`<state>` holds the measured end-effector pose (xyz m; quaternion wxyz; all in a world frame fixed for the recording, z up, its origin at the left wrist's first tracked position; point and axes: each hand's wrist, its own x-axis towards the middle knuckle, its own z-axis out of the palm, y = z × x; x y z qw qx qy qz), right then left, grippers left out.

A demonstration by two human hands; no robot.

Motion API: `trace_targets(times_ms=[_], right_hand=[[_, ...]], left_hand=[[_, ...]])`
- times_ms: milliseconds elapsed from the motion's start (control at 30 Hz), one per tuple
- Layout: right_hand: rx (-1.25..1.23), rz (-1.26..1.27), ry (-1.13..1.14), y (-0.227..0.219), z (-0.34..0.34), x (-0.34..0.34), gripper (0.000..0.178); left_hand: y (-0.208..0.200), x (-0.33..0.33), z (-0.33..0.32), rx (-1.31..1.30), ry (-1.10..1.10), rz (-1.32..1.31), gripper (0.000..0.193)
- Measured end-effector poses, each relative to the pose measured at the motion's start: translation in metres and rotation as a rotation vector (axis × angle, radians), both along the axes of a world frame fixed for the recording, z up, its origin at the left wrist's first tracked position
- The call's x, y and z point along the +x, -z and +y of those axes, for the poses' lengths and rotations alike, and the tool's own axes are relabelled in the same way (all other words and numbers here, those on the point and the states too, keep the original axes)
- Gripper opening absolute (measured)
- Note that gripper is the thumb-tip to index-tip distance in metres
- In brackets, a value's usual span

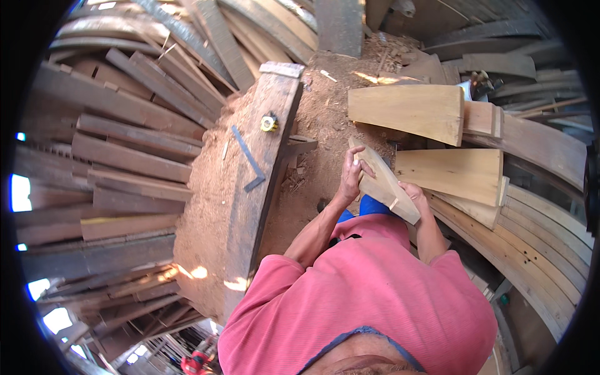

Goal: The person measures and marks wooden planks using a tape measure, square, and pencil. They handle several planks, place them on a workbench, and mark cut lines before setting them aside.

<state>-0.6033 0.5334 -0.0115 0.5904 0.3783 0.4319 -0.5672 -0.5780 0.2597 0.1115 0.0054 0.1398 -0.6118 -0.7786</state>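
We count two hands [351, 175] [415, 195], one tape measure [269, 122], one metal square [249, 154], one bench [279, 94] — and planks [131, 155] too many to tally.

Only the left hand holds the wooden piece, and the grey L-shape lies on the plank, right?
Not quite: in the head view, the left hand and right hand both hold the wooden piece. The grey L-shape does lie on the plank.

— What lies on the long, worn brown wooden bench [251, 219]?
— Near its far end, a small yellow-and-black tape measure [269, 122]; by its left edge, a grey L-shaped square [249, 152].
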Motion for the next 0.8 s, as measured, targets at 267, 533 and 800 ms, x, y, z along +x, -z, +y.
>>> trace_targets(times_ms=[267, 533, 800], right_hand=[[-0.034, 0.166, -0.359, -0.073, -0.075, 0.026, 0.047], [-0.128, 0.414, -1.056, -0.105, -0.198, 0.125, 0.05], [-0.367, 0.431, -1.748, -0.126, -0.333, 0.225, 0.05]], left_hand=[[-0.037, 0.094, -0.062, 0.045, -0.307, 0.116, 0.064], [-0.11, 0.261, -0.099, -0.064, -0.593, 0.058, 0.059], [-0.165, 0.403, -0.112, -0.283, -1.151, -0.12, 0.052]])
